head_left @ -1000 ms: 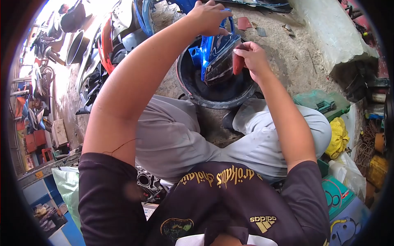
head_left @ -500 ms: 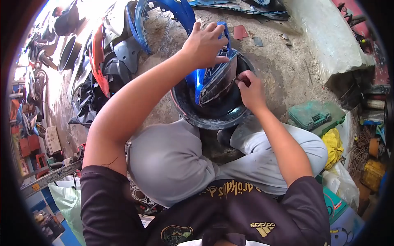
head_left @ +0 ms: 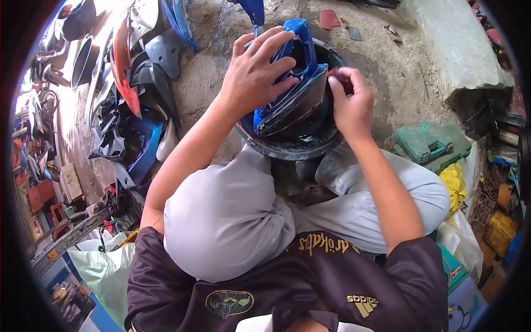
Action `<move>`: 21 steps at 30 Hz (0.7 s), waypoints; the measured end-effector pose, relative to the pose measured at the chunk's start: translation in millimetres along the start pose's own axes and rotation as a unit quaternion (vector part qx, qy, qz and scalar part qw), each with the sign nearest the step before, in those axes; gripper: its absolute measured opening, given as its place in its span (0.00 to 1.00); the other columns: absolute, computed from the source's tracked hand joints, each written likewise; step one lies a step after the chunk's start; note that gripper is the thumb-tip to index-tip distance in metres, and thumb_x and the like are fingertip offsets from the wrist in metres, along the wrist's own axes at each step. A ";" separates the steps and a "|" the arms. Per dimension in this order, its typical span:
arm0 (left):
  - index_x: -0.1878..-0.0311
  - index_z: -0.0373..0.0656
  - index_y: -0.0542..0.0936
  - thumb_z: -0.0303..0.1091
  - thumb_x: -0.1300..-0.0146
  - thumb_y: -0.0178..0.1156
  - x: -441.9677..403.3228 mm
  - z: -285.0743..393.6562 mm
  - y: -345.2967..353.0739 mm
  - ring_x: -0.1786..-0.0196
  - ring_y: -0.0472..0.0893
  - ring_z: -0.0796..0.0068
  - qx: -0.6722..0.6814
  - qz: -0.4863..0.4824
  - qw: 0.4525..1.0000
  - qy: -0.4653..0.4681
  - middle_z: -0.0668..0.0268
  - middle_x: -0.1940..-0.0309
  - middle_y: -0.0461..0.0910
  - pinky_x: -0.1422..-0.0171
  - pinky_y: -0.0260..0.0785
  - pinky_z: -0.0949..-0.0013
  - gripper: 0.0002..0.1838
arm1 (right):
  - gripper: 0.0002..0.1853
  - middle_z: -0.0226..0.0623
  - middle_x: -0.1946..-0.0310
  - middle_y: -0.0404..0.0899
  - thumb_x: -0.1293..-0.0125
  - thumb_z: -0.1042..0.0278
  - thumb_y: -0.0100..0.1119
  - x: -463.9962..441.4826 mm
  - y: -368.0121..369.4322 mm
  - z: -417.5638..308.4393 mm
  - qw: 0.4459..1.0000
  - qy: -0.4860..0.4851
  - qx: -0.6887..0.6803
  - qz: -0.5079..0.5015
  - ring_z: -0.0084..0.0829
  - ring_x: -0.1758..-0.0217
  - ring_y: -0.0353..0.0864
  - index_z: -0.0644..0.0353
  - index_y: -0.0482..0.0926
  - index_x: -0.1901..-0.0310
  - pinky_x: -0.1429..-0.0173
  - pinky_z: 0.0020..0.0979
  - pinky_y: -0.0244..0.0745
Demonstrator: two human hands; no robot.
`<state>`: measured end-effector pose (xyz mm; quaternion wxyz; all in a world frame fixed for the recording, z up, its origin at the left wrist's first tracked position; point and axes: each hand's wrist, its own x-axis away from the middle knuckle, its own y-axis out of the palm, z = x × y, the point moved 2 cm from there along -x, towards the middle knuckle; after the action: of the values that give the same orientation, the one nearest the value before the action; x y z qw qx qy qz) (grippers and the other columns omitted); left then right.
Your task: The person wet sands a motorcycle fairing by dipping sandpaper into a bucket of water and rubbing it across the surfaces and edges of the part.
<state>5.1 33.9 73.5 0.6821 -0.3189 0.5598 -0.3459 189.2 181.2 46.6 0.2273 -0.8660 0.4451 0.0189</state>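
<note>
A blue and dark plastic panel (head_left: 298,105) leans in a round black basin (head_left: 276,150) that holds some water. Across the panel's upper left side lies my left hand (head_left: 257,72), its fingers spread and touching the blue part. On the right, my right hand (head_left: 353,102) is closed in a pinch beside the panel's edge, with a small red-brown piece (head_left: 333,72) showing at the fingertips. Most of that piece is hidden by the fingers.
Two scraps, one red (head_left: 329,20) and one grey (head_left: 354,33), lie on the concrete floor. Red, grey and black panels (head_left: 126,72) stand at the left. A green case (head_left: 423,141) and a yellow cloth (head_left: 453,185) sit at the right.
My left hand has come down onto the panel. My right hand moved down from the panel's face, then up beside its edge. The red-brown piece shows much less. The panel is turned and tilted more.
</note>
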 end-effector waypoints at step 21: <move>0.23 0.56 0.80 0.43 0.28 0.71 -42.6 8.2 12.6 0.18 0.70 0.46 0.001 -0.061 0.998 0.012 0.54 0.22 0.73 0.16 0.60 0.42 0.31 | 0.08 0.31 0.70 0.85 0.19 0.69 0.64 17.1 37.6 -1.9 0.956 0.217 -0.191 0.049 0.23 0.78 0.81 0.66 0.87 0.52 0.76 0.30 0.73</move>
<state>9.0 76.7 87.6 0.6535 -0.3478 0.5472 -0.3907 169.9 148.5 30.0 -0.0453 -0.8533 0.5141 -0.0738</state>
